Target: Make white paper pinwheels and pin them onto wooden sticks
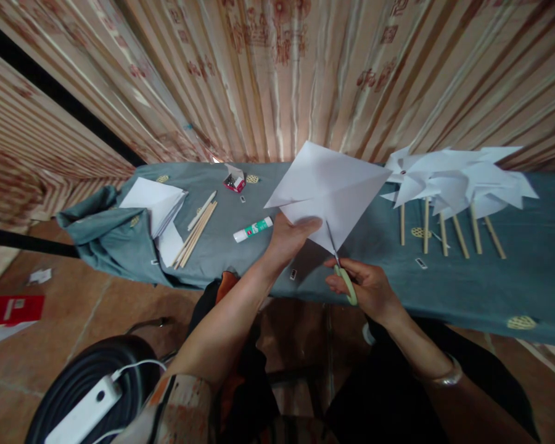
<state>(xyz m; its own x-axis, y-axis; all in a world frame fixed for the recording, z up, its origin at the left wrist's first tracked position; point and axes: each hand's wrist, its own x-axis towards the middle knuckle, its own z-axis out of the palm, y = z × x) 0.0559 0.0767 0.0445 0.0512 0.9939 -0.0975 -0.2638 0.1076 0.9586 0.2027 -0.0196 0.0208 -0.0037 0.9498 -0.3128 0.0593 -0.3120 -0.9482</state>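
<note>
A square sheet of white paper (330, 179) is held up over the table with one corner toward me. A slit runs in from its left corner, and faint fold lines cross it. My left hand (296, 234) grips the paper's lower left edge, thumb on top. My right hand (363, 283) is closed on a pair of scissors (346, 283) with light green handles. Their blades lie at the paper's near corner, pointing up toward the middle. Left of the paper lies a glue stick (253, 229) with a green and white label.
Several white paper pinwheels (457, 179) on wooden sticks lie at the right. Further left are loose wooden sticks (197, 234), a white pen (202, 211), a small red box (234, 180) and stacked white paper (152, 200). A patterned curtain (277, 74) hangs behind the grey-green tablecloth (379, 277).
</note>
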